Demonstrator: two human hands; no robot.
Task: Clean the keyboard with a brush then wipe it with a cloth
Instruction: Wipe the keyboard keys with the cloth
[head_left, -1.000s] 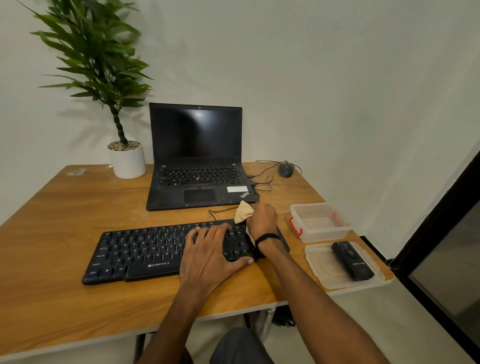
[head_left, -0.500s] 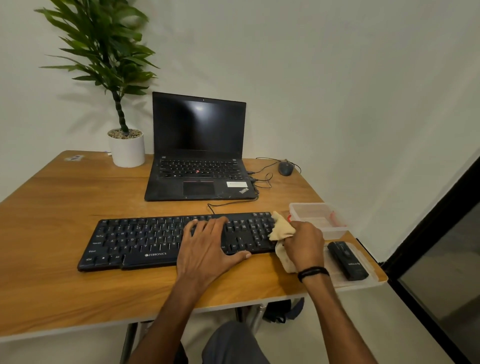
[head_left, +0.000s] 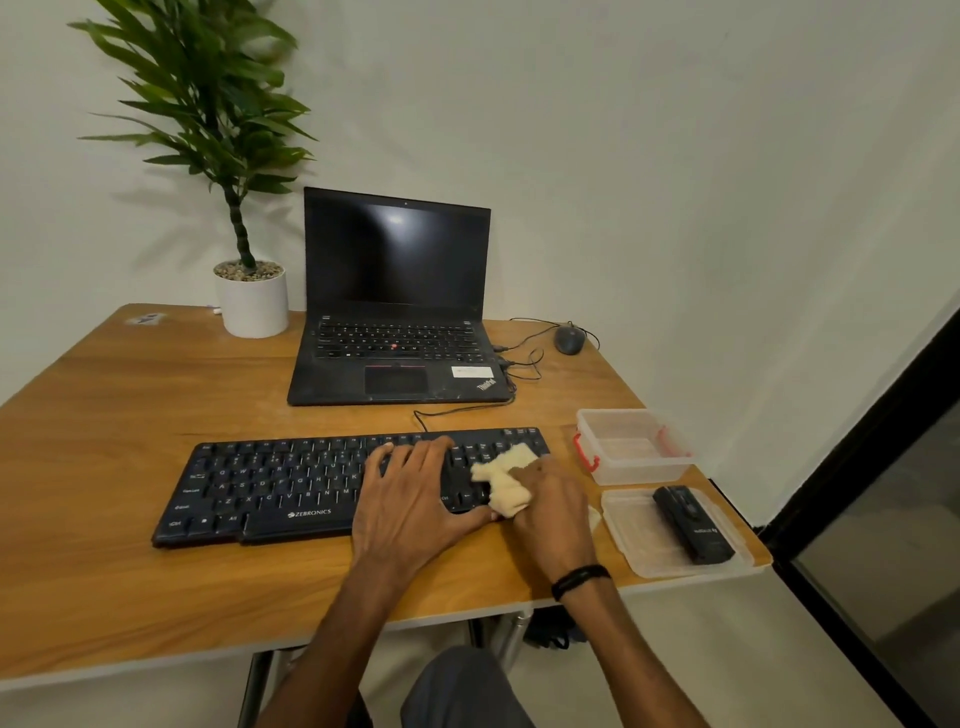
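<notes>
The right hand (head_left: 550, 514) is gripping a bunched cream cloth (head_left: 506, 480) and pressing it onto the right end of the keyboard (head_left: 291, 483). The left hand (head_left: 410, 499) is lying flat, fingers spread over the middle keys, pinning the board to the table (head_left: 130, 415). The likeliest trouble, as I am judging it, is a loose fold catching under a keycap edge and prying it up during a hard drag. A stroke running too far right could also be knocking the clear container (head_left: 631, 447) just beside the keyboard, or the black device (head_left: 693, 525) resting on a lid near the table's edge. The keyboard is lying flat in front of the laptop (head_left: 395, 312), black with pale legends and a thin cable (head_left: 457, 410) trailing from its back edge. Whether dust is remaining is not showing.
</notes>
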